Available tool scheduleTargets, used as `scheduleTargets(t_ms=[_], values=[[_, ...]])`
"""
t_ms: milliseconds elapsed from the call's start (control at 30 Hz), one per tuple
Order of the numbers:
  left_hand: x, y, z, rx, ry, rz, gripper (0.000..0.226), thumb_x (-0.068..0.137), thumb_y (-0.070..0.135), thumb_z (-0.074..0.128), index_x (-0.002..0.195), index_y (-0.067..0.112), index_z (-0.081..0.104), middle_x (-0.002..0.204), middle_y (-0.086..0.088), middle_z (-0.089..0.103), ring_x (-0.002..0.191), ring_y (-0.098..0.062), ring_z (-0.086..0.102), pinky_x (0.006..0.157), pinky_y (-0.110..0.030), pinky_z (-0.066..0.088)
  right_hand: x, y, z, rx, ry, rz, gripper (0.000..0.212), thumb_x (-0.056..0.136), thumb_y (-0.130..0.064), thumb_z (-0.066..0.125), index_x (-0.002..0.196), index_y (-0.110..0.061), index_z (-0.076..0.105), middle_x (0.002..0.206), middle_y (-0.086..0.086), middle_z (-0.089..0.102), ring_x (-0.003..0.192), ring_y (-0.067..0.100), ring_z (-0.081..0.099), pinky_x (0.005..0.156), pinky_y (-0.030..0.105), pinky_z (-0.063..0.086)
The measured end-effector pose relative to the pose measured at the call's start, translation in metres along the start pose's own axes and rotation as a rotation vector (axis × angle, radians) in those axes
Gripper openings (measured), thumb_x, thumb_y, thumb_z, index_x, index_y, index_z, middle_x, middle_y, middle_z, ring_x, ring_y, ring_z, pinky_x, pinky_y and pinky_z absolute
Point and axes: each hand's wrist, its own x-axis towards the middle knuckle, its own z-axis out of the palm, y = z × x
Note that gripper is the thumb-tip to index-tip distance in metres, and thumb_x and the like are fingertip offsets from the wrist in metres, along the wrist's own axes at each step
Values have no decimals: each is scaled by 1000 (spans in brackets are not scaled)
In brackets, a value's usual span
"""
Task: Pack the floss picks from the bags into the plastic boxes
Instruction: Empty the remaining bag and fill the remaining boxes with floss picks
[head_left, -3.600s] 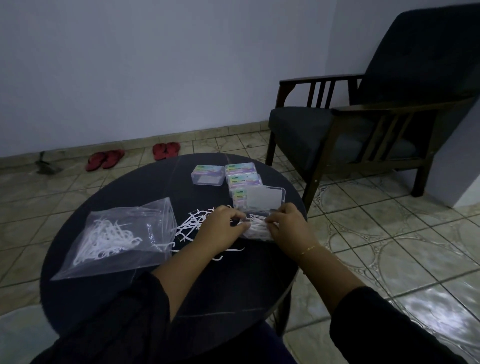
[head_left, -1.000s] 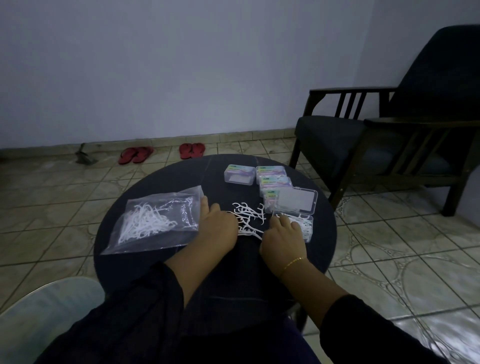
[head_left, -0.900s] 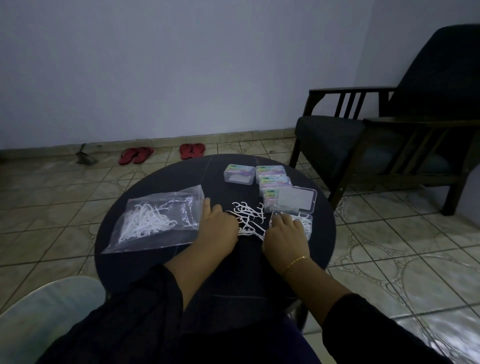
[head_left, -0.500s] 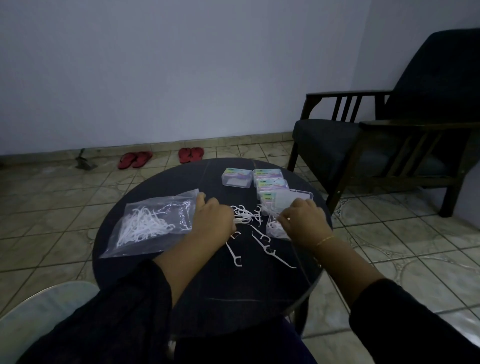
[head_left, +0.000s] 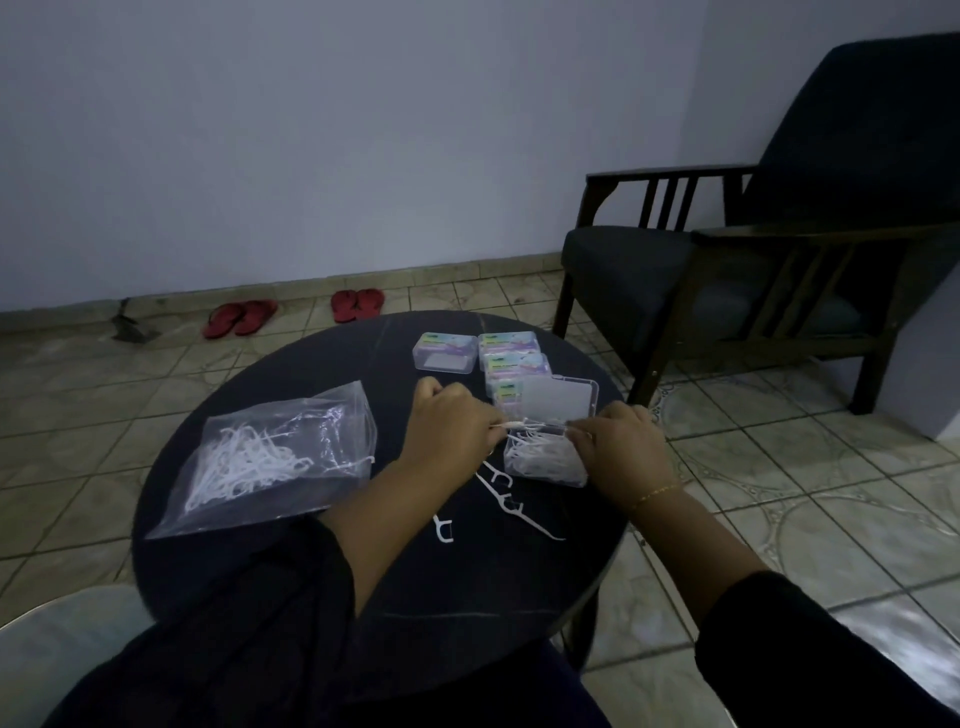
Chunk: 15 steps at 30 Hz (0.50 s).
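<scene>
While my left hand (head_left: 451, 431) curls over a small bunch of floss picks (head_left: 506, 425), pinching them at the near-left corner of the open box (head_left: 545, 457), my right hand (head_left: 621, 452) curls round that box's right side and steadies it. The box sits toward the right edge of the round table (head_left: 260, 551), its clear hinged lid (head_left: 558, 397) standing up behind it, and it already holds a heap of white picks tangled together. Three picks (head_left: 506, 499) lie loose on the dark tabletop just in front of the box, thin white plastic with a forked head and a pointed tail.

Behind the lid, near the far edge, three shut boxes (head_left: 511, 358) stand in a short column, touching one another, and a fourth box (head_left: 445, 352) lies just to their left. All are small, clear, rectangular plastic with pastel labels on top; what they hold I cannot make out.

Toward the left edge lies the bag (head_left: 270, 457), a crinkled see-through plastic pouch, flat on the table, with a loose pile of white picks bunched in its left half and one pick poking out at its right mouth. The tabletop is dark, smooth and faintly streaked.
</scene>
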Motion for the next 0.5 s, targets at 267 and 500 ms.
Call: scheduleTargets(t_ms=[267,500], values=[[17,38,25,22,-107,62,30,96,46,42,113,33,63,110,6,65,107,-17,45,83,-35,22,-9,15,9,132,173,43,30,97,-30,44,107,-21,71,97,5,58,95,22,48,77,31,35],[-1,22,40,-65,-132,13,54,98,53,27,144,26,34,149,12,35,131,-14,27,96,-34,20,-17,7,18,196,255,54,25,91,-20,55,112,-15,68,94,9,61,89,29,56,72,34,42]])
